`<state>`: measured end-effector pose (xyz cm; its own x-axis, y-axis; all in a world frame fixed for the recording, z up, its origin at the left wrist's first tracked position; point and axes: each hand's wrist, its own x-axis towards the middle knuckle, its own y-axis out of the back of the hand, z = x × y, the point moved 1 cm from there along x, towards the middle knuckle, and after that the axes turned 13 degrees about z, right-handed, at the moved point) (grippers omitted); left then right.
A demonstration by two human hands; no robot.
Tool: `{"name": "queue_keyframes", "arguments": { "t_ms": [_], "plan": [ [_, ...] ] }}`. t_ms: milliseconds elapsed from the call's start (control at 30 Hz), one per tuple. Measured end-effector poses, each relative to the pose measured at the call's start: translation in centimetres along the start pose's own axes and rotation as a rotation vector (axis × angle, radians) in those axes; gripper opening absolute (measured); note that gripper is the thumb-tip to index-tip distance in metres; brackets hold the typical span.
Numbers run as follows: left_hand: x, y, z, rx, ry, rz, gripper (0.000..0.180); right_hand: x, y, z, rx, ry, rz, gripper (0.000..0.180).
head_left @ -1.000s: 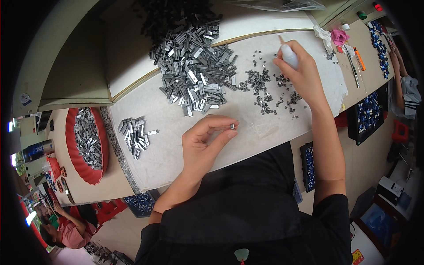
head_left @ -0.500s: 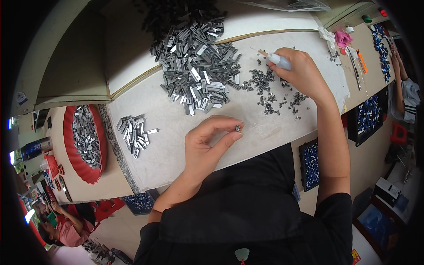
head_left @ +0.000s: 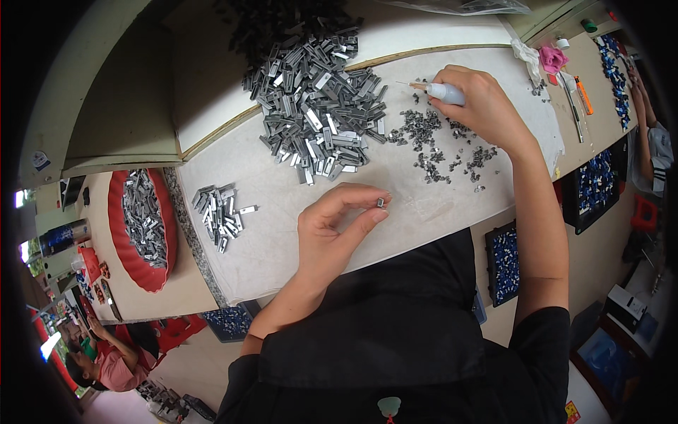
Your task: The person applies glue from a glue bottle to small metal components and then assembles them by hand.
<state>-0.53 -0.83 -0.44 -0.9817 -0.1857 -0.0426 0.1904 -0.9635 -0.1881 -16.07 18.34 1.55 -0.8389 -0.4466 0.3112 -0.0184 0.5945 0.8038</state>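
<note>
My left hand (head_left: 337, 225) is closed over the near part of the white worktop, pinching a small grey metal piece (head_left: 381, 203) between thumb and forefinger. Only the end of that piece shows; the fingers cover the rest. Farther right, my right hand (head_left: 482, 106) wraps round a small translucent squeeze bottle (head_left: 448, 93). Its thin needle tip points left, above the worktop and apart from the piece. Beneath and beside the bottle lie scattered tiny metal parts (head_left: 421, 131). A large heap of grey rectangular metal pieces (head_left: 318, 106) rises left of them.
A smaller group of metal pieces (head_left: 220, 212) lies at the worktop's left. Beyond it stands a red fluted basin (head_left: 169, 265) full of similar pieces. An orange cutter (head_left: 584, 97) and a pink cloth (head_left: 552, 59) lie at the right. A co-worker (head_left: 119, 367) is at lower left.
The bottle's needle tip has swung slightly toward me, with my right hand still gripping the bottle. My left hand keeps its pinch in nearly the same place.
</note>
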Motion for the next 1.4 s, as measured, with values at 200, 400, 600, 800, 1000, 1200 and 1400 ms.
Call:
{"name": "queue_keyframes", "arguments": {
  "t_ms": [200, 400, 600, 800, 1000, 1200, 1400],
  "plan": [
    [0.0, 0.0, 0.0, -0.021, 0.03, 0.014, 0.019, 0.1, -0.3, 0.0, -0.041, 0.024, -0.018, 0.015],
    [-0.1, -0.1, 0.2, -0.028, 0.047, 0.034, 0.02, 0.0, -0.2, -0.1, -0.024, 0.042, 0.009, 0.013],
    [0.0, 0.3, -0.1, 0.048, -0.078, 0.055, 0.019, -2.2, 0.5, -3.7, 0.425, -0.235, -0.069, 0.007],
    [-0.1, -0.2, 0.1, 0.172, -0.182, 0.152, 0.018, -4.3, -0.1, -7.3, 0.625, -0.085, -0.12, 0.008],
    [0.0, -0.2, 0.0, 0.268, -0.298, 0.178, 0.016, -4.4, -0.2, -7.9, 0.578, 0.004, -0.094, 0.013],
    [0.0, -0.2, 0.0, 0.344, -0.372, 0.171, 0.016, -4.4, -0.1, -7.9, 0.521, 0.03, -0.105, 0.015],
    [0.0, -0.7, 0.7, 0.48, -0.448, 0.153, 0.015, -4.4, 0.1, -8.1, 0.473, 0.055, -0.087, 0.018]
  ]
}}
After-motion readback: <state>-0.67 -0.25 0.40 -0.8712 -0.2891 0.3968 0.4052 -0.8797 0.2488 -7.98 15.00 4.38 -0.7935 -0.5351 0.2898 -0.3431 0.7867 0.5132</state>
